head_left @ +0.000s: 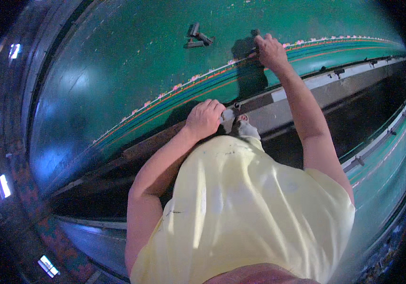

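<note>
Right grip (pixel 272 51) on dark piece (pixel 255 32), partly hidden, shape unclear

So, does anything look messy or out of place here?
Mostly the small dark pieces lying jumbled at different angles on the green surface, unlike the neat stripes nearby. The yellow shirt also has dark marks.

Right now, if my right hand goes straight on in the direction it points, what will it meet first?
First, probably the small dark piece that the right hand seems to touch at its fingertips. Beyond it, only the green surface shows in that line, though depth is unclear.
</note>
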A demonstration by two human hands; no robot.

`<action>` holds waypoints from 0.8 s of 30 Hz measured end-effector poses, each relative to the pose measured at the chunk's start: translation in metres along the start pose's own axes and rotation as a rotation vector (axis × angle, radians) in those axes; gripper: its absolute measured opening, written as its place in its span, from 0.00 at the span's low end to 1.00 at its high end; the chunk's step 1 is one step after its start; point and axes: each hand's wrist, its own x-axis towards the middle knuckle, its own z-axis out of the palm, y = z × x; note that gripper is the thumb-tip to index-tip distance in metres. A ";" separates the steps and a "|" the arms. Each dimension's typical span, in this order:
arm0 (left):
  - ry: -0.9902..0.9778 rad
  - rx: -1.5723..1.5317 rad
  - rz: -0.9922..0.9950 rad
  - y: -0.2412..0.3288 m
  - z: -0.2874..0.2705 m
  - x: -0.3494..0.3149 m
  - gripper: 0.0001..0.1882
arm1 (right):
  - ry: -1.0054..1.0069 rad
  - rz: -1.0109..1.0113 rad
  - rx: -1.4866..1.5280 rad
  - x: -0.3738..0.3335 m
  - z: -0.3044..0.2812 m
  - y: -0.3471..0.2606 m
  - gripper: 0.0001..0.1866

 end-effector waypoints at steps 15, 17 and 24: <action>0.048 0.111 0.139 -0.007 0.011 0.001 0.13 | 0.294 0.176 0.382 -0.276 -0.044 -0.163 0.21; 0.026 0.127 0.134 -0.002 0.005 0.001 0.13 | 0.266 0.168 0.298 -0.291 -0.033 -0.193 0.22; -0.034 0.115 0.077 -0.007 0.010 0.004 0.20 | 0.194 0.226 0.147 -0.289 -0.017 -0.237 0.19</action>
